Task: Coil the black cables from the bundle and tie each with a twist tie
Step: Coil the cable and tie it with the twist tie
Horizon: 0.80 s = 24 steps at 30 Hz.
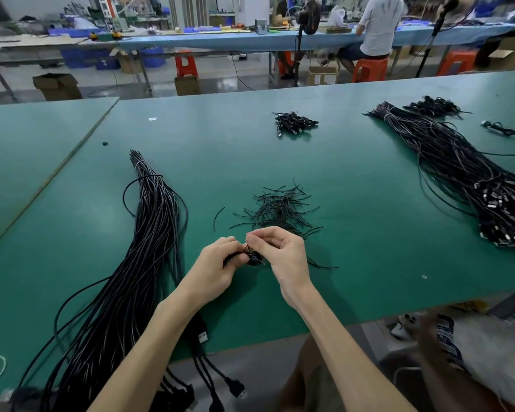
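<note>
Both hands (217, 263) (283, 257) pinch coil (253, 259) between bundle (149, 233), ties (280, 209).

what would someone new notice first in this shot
The left hand holds a small coiled cable and the right hand pinches a twist tie on it, near the front of the green table. A long black cable bundle sprawls on the left; a pile of ties lies just beyond the hands.

Green worktop (354, 162); black cable bundle (149, 233), black twist ties (280, 209); orange stools (369, 69) in bkgd.
</note>
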### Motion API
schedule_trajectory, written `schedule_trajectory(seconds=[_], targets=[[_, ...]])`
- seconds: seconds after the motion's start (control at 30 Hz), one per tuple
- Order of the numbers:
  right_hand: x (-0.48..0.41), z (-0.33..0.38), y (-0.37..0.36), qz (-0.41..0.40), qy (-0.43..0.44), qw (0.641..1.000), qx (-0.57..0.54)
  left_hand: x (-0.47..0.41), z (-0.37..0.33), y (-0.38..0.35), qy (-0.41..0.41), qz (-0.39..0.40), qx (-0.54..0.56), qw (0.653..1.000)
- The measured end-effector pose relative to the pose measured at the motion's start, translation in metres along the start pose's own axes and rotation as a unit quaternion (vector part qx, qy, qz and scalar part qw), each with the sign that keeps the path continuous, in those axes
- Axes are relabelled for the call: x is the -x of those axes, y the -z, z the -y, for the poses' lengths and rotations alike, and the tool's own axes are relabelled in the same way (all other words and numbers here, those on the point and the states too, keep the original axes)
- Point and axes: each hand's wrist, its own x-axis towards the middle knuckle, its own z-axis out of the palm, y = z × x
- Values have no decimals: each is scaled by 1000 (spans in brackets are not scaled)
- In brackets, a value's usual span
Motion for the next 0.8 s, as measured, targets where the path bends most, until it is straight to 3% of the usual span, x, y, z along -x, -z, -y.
schedule_trajectory(seconds=[0.47,0.8], targets=[[0,-1,-4,17,32,998,56,-1,0,2,18,-38,-17,999],[-2,-6,-4,33,60,981,183,4,3,0,10,-73,-101,992]])
